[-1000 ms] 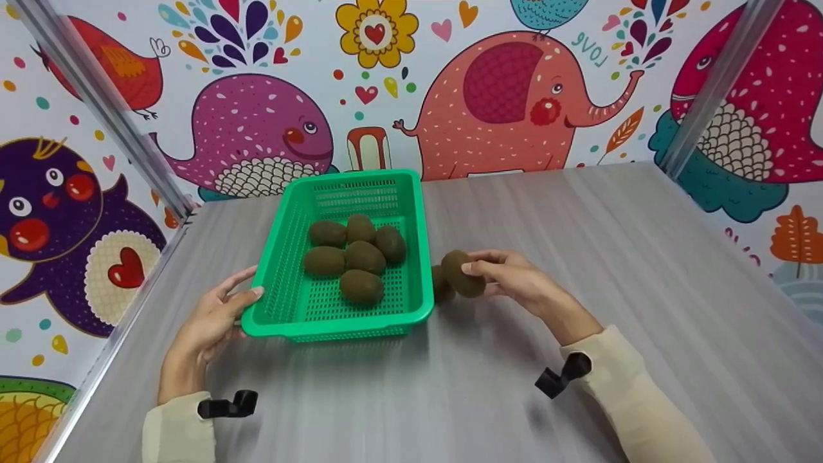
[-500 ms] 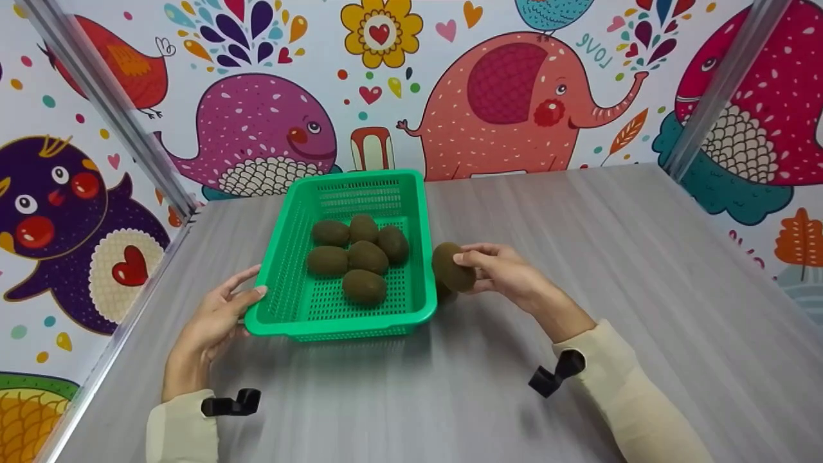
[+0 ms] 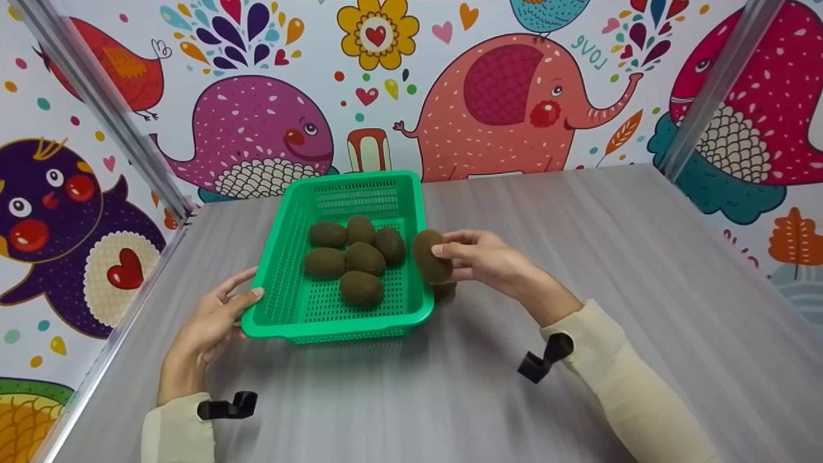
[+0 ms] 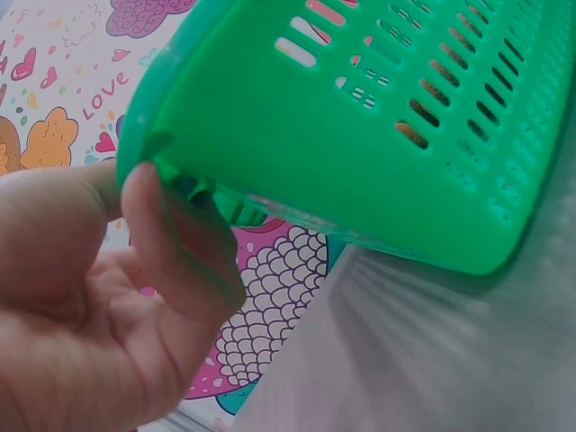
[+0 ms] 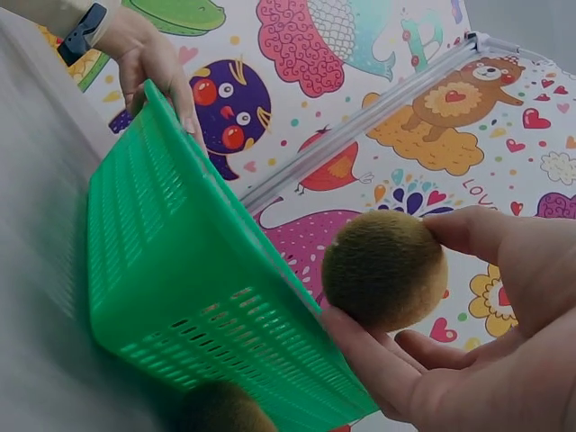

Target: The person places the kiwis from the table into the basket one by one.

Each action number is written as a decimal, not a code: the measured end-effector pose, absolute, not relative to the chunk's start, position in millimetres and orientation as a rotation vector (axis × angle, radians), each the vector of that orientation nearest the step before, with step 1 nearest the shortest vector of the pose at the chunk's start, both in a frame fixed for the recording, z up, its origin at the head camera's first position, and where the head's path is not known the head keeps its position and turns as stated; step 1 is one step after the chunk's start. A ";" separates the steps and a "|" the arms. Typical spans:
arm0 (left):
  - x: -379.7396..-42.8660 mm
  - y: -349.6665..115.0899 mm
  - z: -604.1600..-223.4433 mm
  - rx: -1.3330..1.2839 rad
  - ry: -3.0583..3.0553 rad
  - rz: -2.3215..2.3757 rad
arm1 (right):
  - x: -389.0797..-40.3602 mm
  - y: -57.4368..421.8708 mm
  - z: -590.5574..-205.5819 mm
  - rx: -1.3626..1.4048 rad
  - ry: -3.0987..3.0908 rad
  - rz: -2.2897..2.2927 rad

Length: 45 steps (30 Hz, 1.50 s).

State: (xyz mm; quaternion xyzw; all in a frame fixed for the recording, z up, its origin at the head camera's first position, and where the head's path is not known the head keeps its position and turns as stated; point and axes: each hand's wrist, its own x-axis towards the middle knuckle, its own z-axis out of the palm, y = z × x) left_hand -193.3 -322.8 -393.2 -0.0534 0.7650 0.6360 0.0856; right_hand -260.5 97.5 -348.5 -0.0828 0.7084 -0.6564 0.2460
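A green plastic basket (image 3: 270, 257) stands on the table with several brown kiwis (image 3: 361, 289) on its slotted floor. My left hand (image 3: 209, 325) grips the basket's rim near its front left corner, thumb on top; the left wrist view shows the fingers curled at that edge. Between thumb and fingertips, my right hand (image 3: 498, 265) pinches a kiwi (image 3: 431, 256), which overlaps the basket's right rim in the head view. The right wrist view shows this kiwi (image 5: 385, 270) at rim height. Another kiwi (image 3: 444, 292) lies on the table outside the basket's right wall, partly hidden under the held one.
The grey wood-grain table (image 3: 578, 257) extends to both sides and in front of the basket. Printed cartoon panels (image 3: 501, 96) rise behind and at the sides, with metal posts (image 3: 96, 96) at the corners. Black camera mounts (image 3: 228, 405) sit on both wrists.
My right hand has moved left and slightly away from me with the kiwi, from beside the basket to its right rim. The left hand keeps its hold; the basket stays put.
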 end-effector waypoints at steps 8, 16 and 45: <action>-194.8 -322.9 -392.3 -0.149 2.259 1.926 | -270.8 86.5 -338.7 -0.150 1.913 -1.751; -194.8 -322.7 -393.3 -0.140 2.280 1.913 | -276.2 67.7 -326.9 -0.232 1.842 -1.683; -193.2 -321.4 -392.8 -0.180 2.277 1.891 | -275.3 -41.9 -302.8 -0.287 1.964 -1.419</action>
